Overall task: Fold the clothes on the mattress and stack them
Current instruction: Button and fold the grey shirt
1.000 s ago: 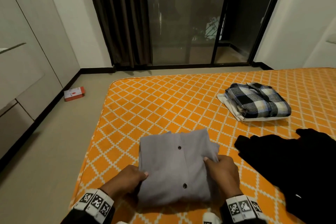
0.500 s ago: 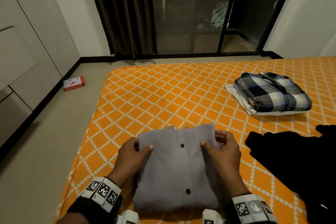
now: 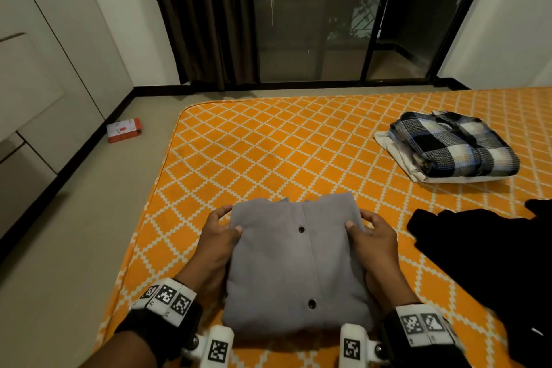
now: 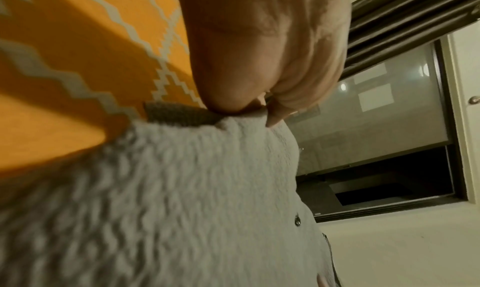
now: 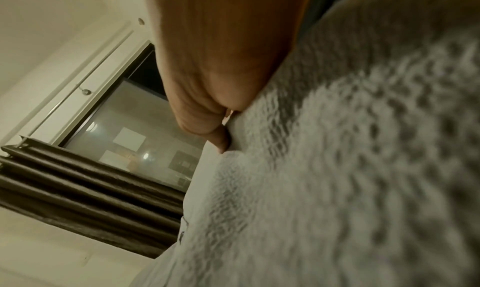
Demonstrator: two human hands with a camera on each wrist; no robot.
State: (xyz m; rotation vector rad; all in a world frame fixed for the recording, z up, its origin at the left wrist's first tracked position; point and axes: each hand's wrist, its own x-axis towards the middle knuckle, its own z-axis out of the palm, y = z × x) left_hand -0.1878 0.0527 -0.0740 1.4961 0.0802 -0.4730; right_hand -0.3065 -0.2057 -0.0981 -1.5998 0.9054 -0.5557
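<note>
A folded grey buttoned shirt (image 3: 294, 266) lies near the front edge of the orange patterned mattress (image 3: 268, 152). My left hand (image 3: 219, 231) grips its left side, thumb on top and fingers under the edge. On the opposite side my right hand (image 3: 369, 233) grips the same way. The wrist views show the grey shirt (image 4: 182, 188) (image 5: 350, 168) close up, pinched between thumb and fingers. At the far right sits a stack with a folded plaid shirt (image 3: 457, 143) on a white garment (image 3: 400, 155). A black garment (image 3: 490, 260) lies unfolded at the right.
The mattress edge and bare floor (image 3: 74, 248) are to the left. A small red box (image 3: 124, 129) lies on the floor by the cupboards (image 3: 38, 84). Dark curtains (image 3: 203, 15) and a glass sliding door (image 3: 313, 15) stand beyond the mattress.
Both hands slid forward along the grey shirt's sides from near its middle to its far corners, and now pinch the edges. The head view shifted left.
</note>
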